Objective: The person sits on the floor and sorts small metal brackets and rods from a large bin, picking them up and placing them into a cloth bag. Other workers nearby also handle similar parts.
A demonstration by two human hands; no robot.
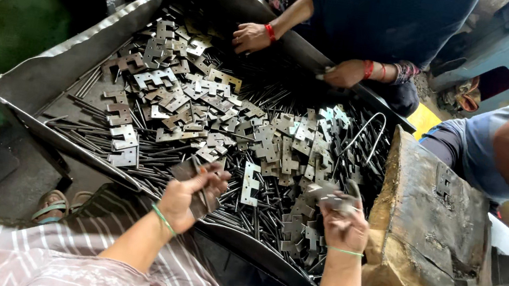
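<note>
A dark flat metal hinge plate is clamped in the left hand fingers, over the near rim of the large grey sheet-metal tray. A small grey hinge piece is pinched in the right hand fingers, well apart to the right; the loose pile of grey hinge plates lies just beyond both hands.

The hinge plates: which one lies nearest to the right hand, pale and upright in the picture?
The pale hinge plate lying between the left hand and right hand; it is brighter than the rusty brown ones around it.
</note>
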